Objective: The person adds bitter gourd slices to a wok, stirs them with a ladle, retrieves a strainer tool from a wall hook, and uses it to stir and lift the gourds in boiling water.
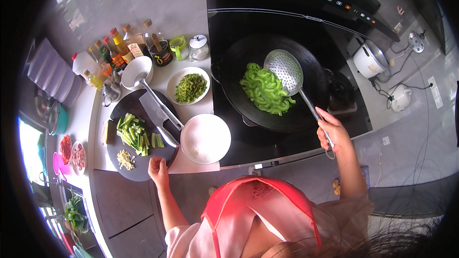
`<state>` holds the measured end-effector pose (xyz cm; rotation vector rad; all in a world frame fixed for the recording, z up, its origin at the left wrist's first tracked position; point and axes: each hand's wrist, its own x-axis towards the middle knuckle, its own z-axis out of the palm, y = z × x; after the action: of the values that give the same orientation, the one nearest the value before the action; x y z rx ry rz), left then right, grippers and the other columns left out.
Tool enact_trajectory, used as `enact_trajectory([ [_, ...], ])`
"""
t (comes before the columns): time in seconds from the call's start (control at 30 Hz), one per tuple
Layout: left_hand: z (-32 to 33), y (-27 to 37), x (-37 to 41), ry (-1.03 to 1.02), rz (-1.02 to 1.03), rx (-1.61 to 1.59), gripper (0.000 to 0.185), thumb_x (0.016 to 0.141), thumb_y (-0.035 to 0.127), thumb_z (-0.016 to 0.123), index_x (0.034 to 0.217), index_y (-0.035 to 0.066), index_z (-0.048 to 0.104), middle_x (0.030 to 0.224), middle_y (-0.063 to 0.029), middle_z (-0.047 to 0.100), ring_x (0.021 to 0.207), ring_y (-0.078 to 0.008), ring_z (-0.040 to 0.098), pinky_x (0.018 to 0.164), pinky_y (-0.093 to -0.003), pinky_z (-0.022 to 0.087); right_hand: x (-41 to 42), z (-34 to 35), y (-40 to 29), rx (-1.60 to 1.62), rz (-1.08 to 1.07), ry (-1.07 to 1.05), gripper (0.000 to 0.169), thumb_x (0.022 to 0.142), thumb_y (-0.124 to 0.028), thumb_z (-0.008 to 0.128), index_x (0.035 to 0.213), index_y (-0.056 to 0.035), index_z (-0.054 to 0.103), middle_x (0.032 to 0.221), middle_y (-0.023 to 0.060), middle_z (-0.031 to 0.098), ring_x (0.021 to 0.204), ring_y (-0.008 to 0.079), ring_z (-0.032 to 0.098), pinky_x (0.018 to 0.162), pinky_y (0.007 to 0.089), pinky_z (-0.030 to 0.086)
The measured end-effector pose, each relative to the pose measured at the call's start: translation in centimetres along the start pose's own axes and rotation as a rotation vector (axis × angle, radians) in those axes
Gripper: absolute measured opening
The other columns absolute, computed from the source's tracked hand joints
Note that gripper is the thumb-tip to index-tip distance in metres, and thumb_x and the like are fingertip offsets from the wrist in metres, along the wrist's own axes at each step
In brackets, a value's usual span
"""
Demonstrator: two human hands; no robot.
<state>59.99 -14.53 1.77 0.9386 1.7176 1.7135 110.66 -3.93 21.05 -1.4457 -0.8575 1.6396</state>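
Observation:
My right hand (334, 130) grips the handle of a perforated metal skimmer (284, 68). The skimmer's bowl rests against sliced green vegetable (263, 89), perhaps bitter melon, inside a large black wok (233, 102) on the cooktop. Loosely curled, with nothing seen in it, my left hand (158, 170) is at the near edge of a round dark cutting board (140, 173). On that board lie cut green vegetable sticks (132, 132), chopped garlic (125, 160) and a cleaver (155, 111). A white bowl (206, 138) stands between the board and the cooktop.
A ladle (161, 104) spans from a smaller white bowl (138, 71) across the board. Chopped greens fill a plate (172, 93) behind. Sauce bottles (120, 44) and seasoning jars (198, 47) line the wall. Bowls of meat (79, 156) sit left; a rice cooker (367, 59) stands right.

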Motion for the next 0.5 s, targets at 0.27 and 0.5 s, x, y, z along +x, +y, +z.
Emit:
enact_trajectory([
  [0.27, 0.0, -0.2, 0.1, 0.003, -0.01, 0.038, 0.012, 0.081, 0.0, 0.057, 0.073, 0.005, 0.05, 0.06, 0.0047, 0.045, 0.048, -0.0011, 0.038, 0.043, -0.0167, 0.029, -2.8, 1.4, -0.4, -0.198, -0.016, -0.032, 0.046, 0.088, -0.011, 0.05, 0.132, -0.0148, 0.041, 0.056, 0.0004, 0.044, 0.038, 0.0061, 0.038, 0.033, 0.0211, 0.035],
  [0.5, -0.2, -0.4, 0.2, 0.0, 0.0, 0.022, 0.011, 0.081, 0.0, 0.057, 0.074, 0.005, 0.05, 0.06, 0.0048, 0.045, 0.048, -0.0011, 0.038, 0.044, -0.0166, 0.03, -0.9, 1.4, 0.7, -0.623, -0.115, 0.189, 0.046, 0.086, -0.011, 0.051, 0.13, -0.0232, 0.045, 0.06, -0.0025, 0.041, 0.042, 0.0046, 0.037, 0.037, 0.0205, 0.037],
])
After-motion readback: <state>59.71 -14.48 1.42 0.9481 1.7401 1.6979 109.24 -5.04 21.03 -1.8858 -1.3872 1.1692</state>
